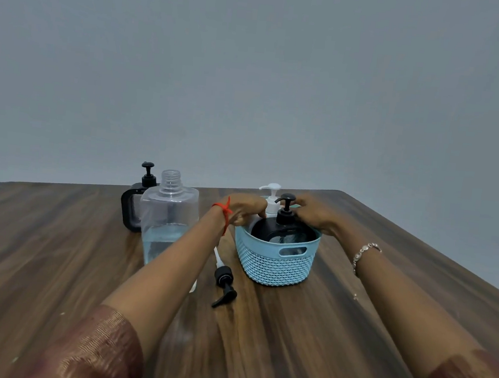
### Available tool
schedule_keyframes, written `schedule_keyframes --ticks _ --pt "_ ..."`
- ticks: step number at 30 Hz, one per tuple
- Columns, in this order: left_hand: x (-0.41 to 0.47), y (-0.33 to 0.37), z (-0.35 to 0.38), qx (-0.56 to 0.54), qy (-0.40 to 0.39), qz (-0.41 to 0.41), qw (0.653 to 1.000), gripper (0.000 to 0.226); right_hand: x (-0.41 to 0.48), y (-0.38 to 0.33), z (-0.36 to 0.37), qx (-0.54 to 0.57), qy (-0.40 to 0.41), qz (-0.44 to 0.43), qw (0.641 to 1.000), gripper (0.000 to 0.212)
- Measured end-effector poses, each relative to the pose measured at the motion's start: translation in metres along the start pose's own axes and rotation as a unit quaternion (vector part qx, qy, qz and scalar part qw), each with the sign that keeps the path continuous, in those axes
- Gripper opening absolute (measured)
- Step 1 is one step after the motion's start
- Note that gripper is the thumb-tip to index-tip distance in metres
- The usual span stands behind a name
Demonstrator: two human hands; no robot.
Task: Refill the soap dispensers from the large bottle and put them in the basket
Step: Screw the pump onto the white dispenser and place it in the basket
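I see the wooden table (259,340) filling the lower view under my arms. At ten o'clock from the centre stands the big clear bottle (168,224), upright, uncapped, liquid low in it. At its one o'clock the blue basket (275,263) sits on the table, holding a black dispenser (280,230) at the front and a white dispenser (272,203) behind it. A second black dispenser (135,206) stands outside, at the bottle's eleven o'clock and partly behind it. My left hand (248,208) curls over the basket's nine o'clock rim, fingers bunched; my right hand (315,214) closes round the front dispenser's collar. The loose pump (225,283) lies flat between bottle and basket.
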State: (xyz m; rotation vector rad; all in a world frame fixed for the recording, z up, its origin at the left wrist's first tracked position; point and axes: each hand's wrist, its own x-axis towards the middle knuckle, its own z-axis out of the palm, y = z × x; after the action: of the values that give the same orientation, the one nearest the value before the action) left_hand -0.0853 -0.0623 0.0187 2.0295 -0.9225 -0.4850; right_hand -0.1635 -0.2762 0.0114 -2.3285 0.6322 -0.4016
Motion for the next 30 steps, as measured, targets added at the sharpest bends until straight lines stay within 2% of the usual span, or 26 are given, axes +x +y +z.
schedule_keyframes --ticks 1,3,6,7,10,14,16,19,24,27,30 --pt "0.004 0.005 0.004 0.007 0.007 -0.006 1.0 0.037 0.0 0.001 0.0 0.001 -0.001 -0.001 1.0 0.027" --pt "0.003 0.018 0.014 -0.062 0.081 -0.016 0.995 0.04 -0.002 0.0 0.0 0.008 0.0 -0.006 1.0 0.024" --pt "0.015 0.016 0.022 -0.129 0.08 -0.027 0.988 0.035 -0.007 -0.003 0.001 0.019 0.002 -0.002 1.0 0.021" --pt "0.021 0.025 0.028 -0.172 0.074 -0.064 0.98 0.031 -0.008 -0.003 0.001 0.018 0.001 0.001 1.0 0.021" --pt "0.035 0.038 0.034 -0.033 0.028 -0.005 0.999 0.031 -0.011 -0.004 0.003 0.024 0.0 0.005 1.0 0.019" --pt "0.038 0.03 0.037 0.136 0.029 0.073 0.988 0.033 -0.018 -0.008 0.005 0.04 0.006 0.016 0.999 0.017" --pt "0.033 0.029 0.039 0.163 0.025 0.092 0.982 0.032 -0.022 -0.009 0.004 0.04 0.018 0.02 0.999 0.019" --pt "0.03 0.029 0.036 0.197 0.035 0.127 0.972 0.028 -0.027 -0.014 -0.001 0.04 0.091 0.015 0.995 0.027" --pt "0.024 0.043 0.008 0.211 0.107 0.161 0.958 0.007 -0.041 -0.046 -0.011 0.029 0.242 -0.088 0.966 0.031" --pt "0.01 0.054 -0.015 0.202 0.157 0.206 0.945 0.028 -0.048 -0.074 -0.005 0.008 0.277 -0.156 0.948 0.032" --pt "-0.008 0.058 -0.04 0.207 0.213 0.237 0.925 0.031 -0.053 -0.105 0.007 -0.005 0.282 -0.219 0.934 0.034"
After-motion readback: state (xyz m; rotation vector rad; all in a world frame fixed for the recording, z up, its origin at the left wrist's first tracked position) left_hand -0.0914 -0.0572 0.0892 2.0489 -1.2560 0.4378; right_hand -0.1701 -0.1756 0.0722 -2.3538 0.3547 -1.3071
